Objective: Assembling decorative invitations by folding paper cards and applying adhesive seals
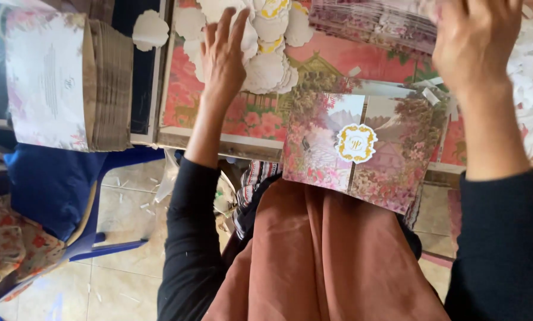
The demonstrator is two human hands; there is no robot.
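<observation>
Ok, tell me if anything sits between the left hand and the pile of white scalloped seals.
Nothing visible does. The left hand already rests with its fingertips on the pile of white scalloped seals on the table; the sealed floral card lies apart, nearer the lap.

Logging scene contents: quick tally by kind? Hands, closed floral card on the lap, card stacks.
Hands: 2, left hand on the white scalloped seals, right hand on the floral card stack
Closed floral card: 1
Card stacks: 2, including the brown-edged stack
Total: 5
</observation>
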